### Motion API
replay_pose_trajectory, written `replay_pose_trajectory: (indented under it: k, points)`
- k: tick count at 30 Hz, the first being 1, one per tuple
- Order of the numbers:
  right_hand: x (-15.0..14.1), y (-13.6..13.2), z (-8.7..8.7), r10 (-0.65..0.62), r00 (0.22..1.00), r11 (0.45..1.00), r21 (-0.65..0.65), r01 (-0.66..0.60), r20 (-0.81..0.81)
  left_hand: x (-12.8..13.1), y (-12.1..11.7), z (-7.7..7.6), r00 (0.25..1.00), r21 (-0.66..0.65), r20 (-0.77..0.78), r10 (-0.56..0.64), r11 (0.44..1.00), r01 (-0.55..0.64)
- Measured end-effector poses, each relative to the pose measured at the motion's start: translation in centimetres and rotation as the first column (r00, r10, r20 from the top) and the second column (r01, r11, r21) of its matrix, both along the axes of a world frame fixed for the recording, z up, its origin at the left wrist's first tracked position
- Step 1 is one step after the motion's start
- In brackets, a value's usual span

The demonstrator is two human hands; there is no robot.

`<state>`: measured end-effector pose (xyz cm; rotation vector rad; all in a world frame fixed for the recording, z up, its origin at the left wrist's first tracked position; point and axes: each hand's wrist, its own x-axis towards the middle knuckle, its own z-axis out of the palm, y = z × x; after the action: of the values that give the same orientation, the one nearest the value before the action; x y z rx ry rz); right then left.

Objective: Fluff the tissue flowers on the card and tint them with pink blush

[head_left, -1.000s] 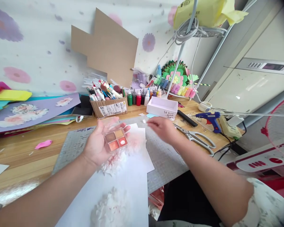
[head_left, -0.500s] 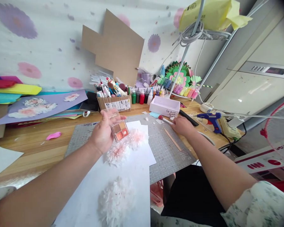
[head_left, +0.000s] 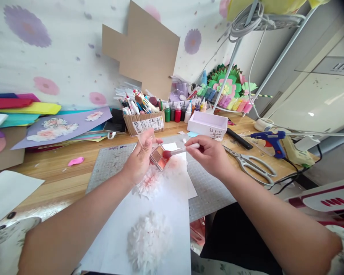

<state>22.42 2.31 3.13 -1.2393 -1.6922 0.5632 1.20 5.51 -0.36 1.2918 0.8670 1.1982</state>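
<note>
My left hand (head_left: 139, 158) grips an opened eyeshadow palette (head_left: 157, 156) with several brown and orange pans, its clear lid raised. Between the fingers of my right hand (head_left: 208, 154) is a makeup brush (head_left: 179, 151) with a pale handle. Its reddish bristles touch the palette at an orange pan. Beneath the palette, a pink-tinted paper flower (head_left: 149, 182) sits on white paper (head_left: 172, 214). A second tinted flower (head_left: 174, 168) is partly hidden behind the hands. Nearer to me is a mostly white ruffled flower (head_left: 149, 240).
Scissors (head_left: 250, 164) and a blue glue gun (head_left: 271, 141) lie at the right. A cardboard box of pens and brushes (head_left: 145, 124), paint bottles (head_left: 177, 114) and a lilac box (head_left: 208, 124) line the back. Under the paper is a grey cutting mat (head_left: 209, 196).
My right hand has picked the brush up from the mat and brought it left to the palette. The view has shifted slightly, and the scissors now show beside my right forearm.
</note>
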Motion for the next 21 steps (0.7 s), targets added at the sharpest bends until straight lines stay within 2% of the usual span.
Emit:
replay_pose_trajectory:
  k: [4, 7, 10, 13, 16, 19, 21]
  points:
    - [-0.6, 0.5, -0.3, 0.072, 0.992, 0.99, -0.114, -0.083, -0.104, 0.1, 0.1, -0.2, 0.999, 0.039, 0.015, -0.038, 0.999, 0.037]
    - [-0.9, 0.8, -0.7, 0.115, 0.992, 0.981, -0.15, -0.122, -0.053, 0.1, 0.0, -0.1, 0.999, 0.068, 0.018, -0.051, 0.996, 0.05]
    - [-1.1, 0.8, -0.7, 0.165, 0.984, 0.983, -0.094, -0.158, 0.073, 0.2, 0.0, -0.1, 0.998, 0.072, 0.042, -0.043, 0.997, 0.04]
    - [-0.9, 0.8, -0.3, 0.247, 0.955, 0.967, 0.018, -0.254, 0.161, 0.3, 0.2, -0.3, 0.999, 0.113, 0.044, -0.026, 0.993, 0.021]
    - [-0.4, 0.9, 0.1, 0.229, 0.956, 0.968, 0.058, -0.244, 0.185, 0.2, 0.7, -0.7, 0.998, 0.158, 0.025, 0.066, 0.985, -0.069]
    - [-0.2, 1.3, -0.1, 0.142, 0.976, 0.99, 0.001, -0.144, 0.166, 0.0, 1.3, -1.2, 0.977, 0.2, 0.005, 0.215, 0.957, -0.212]
    - [-0.4, 1.5, -0.4, 0.125, 0.972, 0.992, -0.006, -0.127, 0.2, -0.2, 1.6, -1.4, 0.963, 0.216, -0.002, 0.269, 0.94, -0.262]
